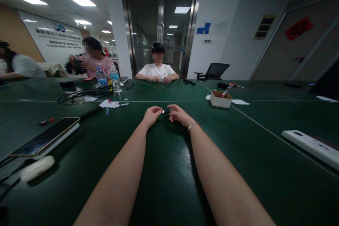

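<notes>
Both arms reach forward over the dark green table (169,169), and the hands meet near its middle. Between them is a small black object (166,111) with a shiny silver end; its exact kind is too small to make out. My left hand (153,116) pinches the silver end between thumb and fingertips. The black end is gripped by the fingers of my right hand (180,115), which partly hide it. A silver bracelet (192,127) circles my right wrist.
Left lie a phone (47,137) on a white block, a white rounded device (37,168), cables (79,94) and bottles (115,79). At right are a small box (220,101) holding a tool and a white power strip (312,146). Across the table sits a person (158,70).
</notes>
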Tool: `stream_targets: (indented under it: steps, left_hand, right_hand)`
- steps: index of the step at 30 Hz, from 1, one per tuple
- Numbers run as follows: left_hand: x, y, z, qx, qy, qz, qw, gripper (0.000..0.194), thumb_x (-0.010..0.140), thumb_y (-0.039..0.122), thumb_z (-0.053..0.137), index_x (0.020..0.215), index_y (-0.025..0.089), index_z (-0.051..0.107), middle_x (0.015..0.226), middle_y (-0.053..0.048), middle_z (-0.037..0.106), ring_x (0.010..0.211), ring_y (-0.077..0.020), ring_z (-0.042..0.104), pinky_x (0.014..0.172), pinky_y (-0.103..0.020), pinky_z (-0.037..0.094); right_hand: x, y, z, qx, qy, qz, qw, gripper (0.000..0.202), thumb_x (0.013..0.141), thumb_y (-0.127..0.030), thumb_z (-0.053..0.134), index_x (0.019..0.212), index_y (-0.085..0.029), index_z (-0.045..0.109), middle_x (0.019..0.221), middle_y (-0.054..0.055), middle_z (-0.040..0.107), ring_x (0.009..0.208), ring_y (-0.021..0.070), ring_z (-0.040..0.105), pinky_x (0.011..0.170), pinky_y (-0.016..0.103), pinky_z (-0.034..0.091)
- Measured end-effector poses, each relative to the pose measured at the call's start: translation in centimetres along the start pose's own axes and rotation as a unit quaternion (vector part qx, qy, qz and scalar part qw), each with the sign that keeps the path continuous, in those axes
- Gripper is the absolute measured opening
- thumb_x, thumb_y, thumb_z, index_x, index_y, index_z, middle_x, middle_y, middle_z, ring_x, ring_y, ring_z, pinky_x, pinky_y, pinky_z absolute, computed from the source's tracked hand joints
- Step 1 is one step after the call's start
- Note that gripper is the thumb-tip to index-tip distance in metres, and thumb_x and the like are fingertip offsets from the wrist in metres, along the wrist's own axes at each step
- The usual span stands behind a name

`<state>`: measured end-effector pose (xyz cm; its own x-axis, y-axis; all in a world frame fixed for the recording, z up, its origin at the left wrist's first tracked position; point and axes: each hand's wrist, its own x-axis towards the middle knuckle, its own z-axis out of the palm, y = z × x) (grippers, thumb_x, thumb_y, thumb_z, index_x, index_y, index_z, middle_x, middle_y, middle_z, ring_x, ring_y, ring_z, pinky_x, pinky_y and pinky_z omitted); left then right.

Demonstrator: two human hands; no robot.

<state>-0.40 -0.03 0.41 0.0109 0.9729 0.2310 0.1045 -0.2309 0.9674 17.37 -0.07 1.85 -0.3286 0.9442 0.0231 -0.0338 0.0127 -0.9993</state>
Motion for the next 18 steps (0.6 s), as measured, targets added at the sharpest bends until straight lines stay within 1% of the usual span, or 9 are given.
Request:
stream_targets:
  steps: [2, 3, 6, 8, 11, 12, 15, 16, 18]
  left_hand:
    - [0.0, 0.04, -0.01, 0.007, 0.003, -0.001, 1.0, 0.019, 0.065, 0.028, 0.071, 0.078, 0.015, 0.066, 0.078, -0.004, 0.068, 0.072, -0.015, 0.06, 0.072, -0.029, 0.047]
    - [-0.03, 0.09, -0.01, 0.009, 0.003, 0.0, 1.0, 0.019, 0.065, 0.028, 0.071, 0.078, 0.016, 0.066, 0.078, -0.004, 0.068, 0.072, -0.0149, 0.06, 0.072, -0.029, 0.047]
    - [-0.18, 0.3, 0.04, 0.009, 0.001, 0.0, 1.0, 0.018, 0.065, 0.028, 0.07, 0.077, 0.016, 0.065, 0.077, -0.004, 0.068, 0.071, -0.0145, 0.059, 0.071, -0.028, 0.046]
    - [-0.25, 0.35, 0.04, 0.008, 0.002, -0.004, 1.0, 0.018, 0.065, 0.028, 0.07, 0.077, 0.016, 0.065, 0.077, -0.004, 0.067, 0.071, -0.0146, 0.06, 0.07, -0.028, 0.046]
    - [-0.2, 0.21, -0.03, 0.01, 0.002, -0.008, 1.0, 0.021, 0.064, 0.03, 0.072, 0.078, 0.016, 0.066, 0.077, -0.004, 0.067, 0.072, -0.0153, 0.06, 0.069, -0.028, 0.046]
    - [-0.16, 0.13, -0.07, 0.01, 0.001, -0.007, 1.0, 0.022, 0.064, 0.03, 0.072, 0.079, 0.016, 0.066, 0.077, -0.004, 0.068, 0.072, -0.0154, 0.06, 0.07, -0.029, 0.046]
    - [-0.03, 0.0, -0.13, 0.009, -0.002, 0.002, 1.0, 0.022, 0.065, 0.031, 0.072, 0.079, 0.016, 0.066, 0.077, -0.004, 0.068, 0.072, -0.0151, 0.06, 0.07, -0.029, 0.046]
    - [-0.01, 0.02, -0.11, 0.009, -0.002, 0.002, 1.0, 0.021, 0.066, 0.031, 0.072, 0.079, 0.015, 0.066, 0.076, -0.004, 0.068, 0.071, -0.0149, 0.06, 0.07, -0.029, 0.046]
    - [-0.01, 0.13, -0.05, 0.011, -0.005, -0.006, 1.0, 0.023, 0.066, 0.033, 0.072, 0.079, 0.015, 0.065, 0.072, -0.003, 0.067, 0.068, -0.0143, 0.059, 0.067, -0.028, 0.045]
  right_hand:
    - [-0.05, -0.06, 0.03, 0.019, 0.008, -0.003, 1.0, 0.034, 0.081, -0.008, 0.057, 0.109, -0.022, 0.044, 0.075, -0.005, 0.058, 0.05, 0.0081, 0.062, 0.045, 0.018, 0.05]
    - [-0.06, -0.08, 0.04, 0.024, 0.012, 0.001, 1.0, 0.033, 0.082, -0.011, 0.058, 0.11, -0.022, 0.043, 0.075, -0.005, 0.058, 0.051, 0.0088, 0.063, 0.044, 0.018, 0.05]
    - [0.0, -0.08, 0.04, 0.011, 0.008, 0.02, 1.0, 0.014, 0.091, -0.023, 0.051, 0.104, -0.019, 0.046, 0.066, -0.002, 0.059, 0.045, 0.009, 0.058, 0.04, 0.018, 0.047]
    - [0.04, -0.05, -0.01, 0.01, 0.003, 0.013, 1.0, 0.01, 0.091, -0.019, 0.05, 0.101, -0.018, 0.049, 0.067, -0.001, 0.061, 0.043, 0.0079, 0.057, 0.04, 0.017, 0.046]
    - [0.08, 0.03, -0.12, 0.035, 0.002, -0.002, 0.999, 0.023, 0.084, -0.009, 0.056, 0.103, -0.021, 0.051, 0.075, -0.003, 0.062, 0.048, 0.0079, 0.062, 0.044, 0.017, 0.049]
    - [0.11, 0.06, -0.14, 0.038, 0.003, 0.0, 0.999, 0.022, 0.084, -0.01, 0.057, 0.103, -0.021, 0.051, 0.073, -0.003, 0.063, 0.049, 0.0083, 0.062, 0.044, 0.017, 0.049]
    - [0.31, 0.2, -0.12, 0.01, -0.004, 0.01, 1.0, 0.006, 0.091, -0.02, 0.053, 0.096, -0.017, 0.053, 0.06, -0.002, 0.061, 0.043, 0.0084, 0.057, 0.04, 0.016, 0.046]
    - [0.38, 0.24, -0.1, 0.001, -0.007, 0.008, 1.0, 0.005, 0.092, -0.021, 0.051, 0.094, -0.016, 0.053, 0.056, -0.002, 0.06, 0.041, 0.008, 0.055, 0.039, 0.015, 0.044]
    - [0.47, 0.31, -0.09, -0.001, -0.011, 0.001, 1.0, 0.004, 0.091, -0.017, 0.052, 0.093, -0.015, 0.055, 0.054, -0.002, 0.06, 0.039, 0.0073, 0.052, 0.038, 0.015, 0.043]
